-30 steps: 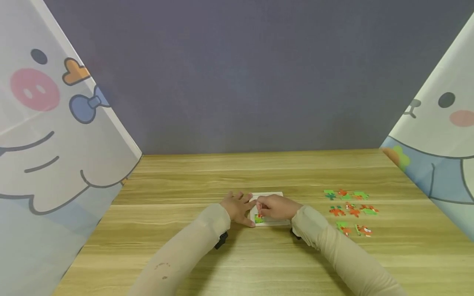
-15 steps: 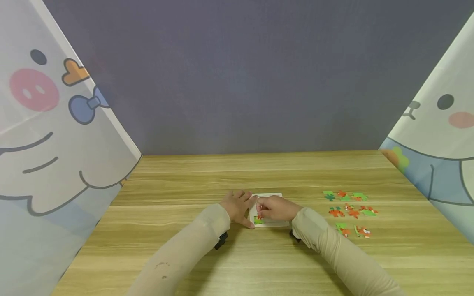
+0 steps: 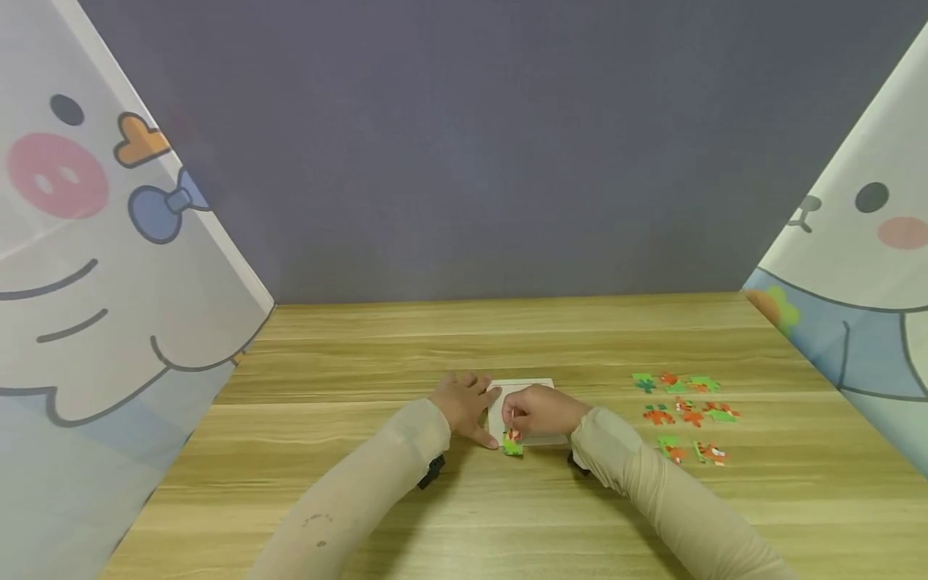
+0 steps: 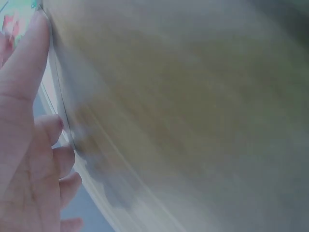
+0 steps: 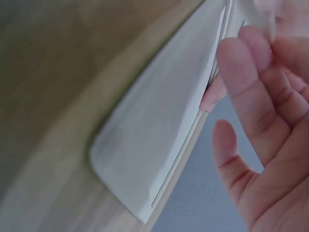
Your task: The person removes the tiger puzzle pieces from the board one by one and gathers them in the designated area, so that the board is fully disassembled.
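A white puzzle tray lies flat on the wooden table between my hands. My left hand, fingers spread, rests at its left edge; in the left wrist view the thumb lies along that edge. My right hand pinches a green and red jigsaw piece between thumb and fingertips, tilted above the front left part of the tray. In the right wrist view the piece's pale underside shows at the fingertips, and the tray floor is plain white. My right hand covers the middle of the tray.
Several loose orange and green jigsaw pieces lie in rough rows on the table to the right. A dark grey panel stands behind the table. Cartoon-printed white panels flank it on both sides.
The jigsaw piece was low in the tray's front left corner; now my right hand holds it tilted over the front edge, more of its face showing. The left hand stays at the tray.
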A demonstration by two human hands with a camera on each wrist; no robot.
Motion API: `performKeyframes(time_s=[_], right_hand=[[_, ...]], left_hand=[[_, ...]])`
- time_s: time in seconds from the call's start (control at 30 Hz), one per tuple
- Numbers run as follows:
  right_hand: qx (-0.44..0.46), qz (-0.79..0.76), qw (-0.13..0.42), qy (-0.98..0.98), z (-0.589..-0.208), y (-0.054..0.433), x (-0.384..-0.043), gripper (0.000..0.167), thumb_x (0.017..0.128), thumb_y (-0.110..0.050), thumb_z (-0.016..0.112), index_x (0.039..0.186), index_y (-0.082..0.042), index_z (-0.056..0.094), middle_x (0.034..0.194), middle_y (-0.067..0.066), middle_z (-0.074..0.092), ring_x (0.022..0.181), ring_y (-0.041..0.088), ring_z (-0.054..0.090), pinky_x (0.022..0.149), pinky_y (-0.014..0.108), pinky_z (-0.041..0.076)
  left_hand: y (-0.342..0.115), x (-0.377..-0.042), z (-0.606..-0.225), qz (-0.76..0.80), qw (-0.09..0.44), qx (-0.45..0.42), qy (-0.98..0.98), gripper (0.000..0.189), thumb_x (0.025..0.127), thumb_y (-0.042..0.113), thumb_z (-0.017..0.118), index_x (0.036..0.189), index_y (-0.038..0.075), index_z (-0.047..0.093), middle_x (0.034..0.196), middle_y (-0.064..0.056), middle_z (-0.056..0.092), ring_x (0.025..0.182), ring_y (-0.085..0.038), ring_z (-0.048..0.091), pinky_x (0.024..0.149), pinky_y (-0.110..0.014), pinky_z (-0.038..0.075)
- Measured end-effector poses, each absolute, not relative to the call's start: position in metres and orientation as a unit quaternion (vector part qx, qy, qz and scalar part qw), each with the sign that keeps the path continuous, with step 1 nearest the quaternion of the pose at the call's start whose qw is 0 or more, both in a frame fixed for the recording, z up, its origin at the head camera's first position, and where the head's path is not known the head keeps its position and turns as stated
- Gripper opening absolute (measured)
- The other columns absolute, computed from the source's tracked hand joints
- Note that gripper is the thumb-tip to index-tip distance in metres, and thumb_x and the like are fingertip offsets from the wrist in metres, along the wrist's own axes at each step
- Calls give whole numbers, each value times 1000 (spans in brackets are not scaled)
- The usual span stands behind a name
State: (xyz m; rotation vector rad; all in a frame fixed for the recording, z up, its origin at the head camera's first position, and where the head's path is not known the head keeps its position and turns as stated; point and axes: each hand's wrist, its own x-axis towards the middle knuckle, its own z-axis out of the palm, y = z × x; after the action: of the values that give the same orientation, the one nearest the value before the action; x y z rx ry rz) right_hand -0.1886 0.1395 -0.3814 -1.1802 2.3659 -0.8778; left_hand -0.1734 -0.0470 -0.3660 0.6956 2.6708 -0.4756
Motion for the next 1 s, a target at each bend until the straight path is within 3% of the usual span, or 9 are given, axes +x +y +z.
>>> performKeyframes(time_s=[0.17,0.3,0.4,0.53,0.7,0.87,1.0], right_hand=[[-416,-263,152,857,-380,139,-187,4,92,-4,66,94,-3,69,74,-6,62,62,-1,47,63,20,47],[-384,-186,146,892,-378,138,-181,29,83,-22,80,105,-5,73,85,-7,65,70,4,53,69,26,50],[-383,-125,128,906,-378,136,-174,39,75,-31,86,105,-9,73,92,-5,67,76,9,59,72,32,53],[-382,-102,110,912,-378,134,-167,29,75,-28,86,95,-12,73,90,-4,69,78,12,63,70,35,55],[-328,-140,157,921,-375,131,-163,15,79,-17,82,88,-13,71,79,-8,63,71,10,53,64,35,50],[-304,-175,181,919,-374,128,-161,14,79,-10,79,84,-14,67,71,-8,57,65,10,47,58,31,42],[-318,-228,178,903,-377,129,-163,14,86,-9,75,78,-15,64,70,-10,59,62,7,47,58,26,41]], left_hand=[[-46,-172,-367,-176,172,243,938,95,83,79,53,160,30,24,164,5,23,150,-17,25,120,-47,24],[-46,-173,-366,-176,174,241,938,96,82,78,53,160,30,24,164,5,22,150,-16,24,120,-47,24],[-47,-173,-366,-174,175,240,939,96,83,77,53,160,29,24,164,4,22,149,-16,25,120,-46,24],[-48,-173,-365,-172,175,239,939,95,83,77,53,160,29,23,165,4,22,149,-15,25,119,-46,25],[-47,-173,-366,-174,173,240,939,94,84,77,52,160,30,23,164,5,23,149,-15,26,119,-45,26],[-47,-172,-365,-172,174,239,940,94,84,77,52,160,31,23,164,6,23,148,-16,27,119,-44,26],[-48,-171,-365,-161,178,231,943,93,83,76,54,160,32,24,164,7,23,148,-18,28,119,-45,25]])
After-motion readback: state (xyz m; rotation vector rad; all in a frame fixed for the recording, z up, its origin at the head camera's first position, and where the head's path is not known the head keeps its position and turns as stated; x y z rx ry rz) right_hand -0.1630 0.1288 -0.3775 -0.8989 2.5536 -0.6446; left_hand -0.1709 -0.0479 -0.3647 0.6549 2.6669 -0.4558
